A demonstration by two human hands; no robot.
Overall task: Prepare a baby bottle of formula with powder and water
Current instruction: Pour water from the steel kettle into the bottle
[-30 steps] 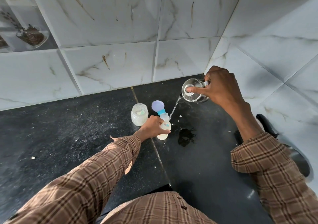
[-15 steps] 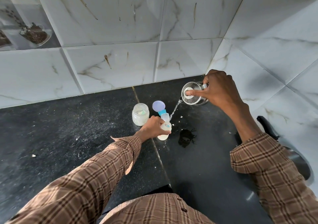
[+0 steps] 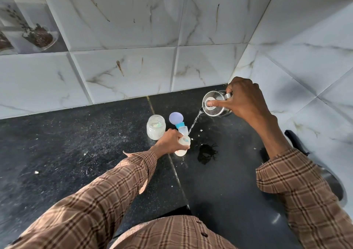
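STEP: pouring water | left hand point(image 3: 168, 143): fingers wrapped round baby bottle point(image 3: 183, 145), steadying it upright on table point(image 3: 76, 149) | right hand point(image 3: 246, 103): gripping tilted glass kettle point(image 3: 215, 104), forefinger pinning lid; stream point(image 3: 193, 123) dropping toward bottle mouth | powder jar point(image 3: 155, 127): just beyond left fingers

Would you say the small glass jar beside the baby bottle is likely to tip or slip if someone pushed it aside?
The glass jar looks squat and wide for its height, so it would probably slide rather than tip. Its smooth wall on the polished black counter suggests it moves easily. It seems only partly filled with powder, so likely light, though breakable if knocked off.
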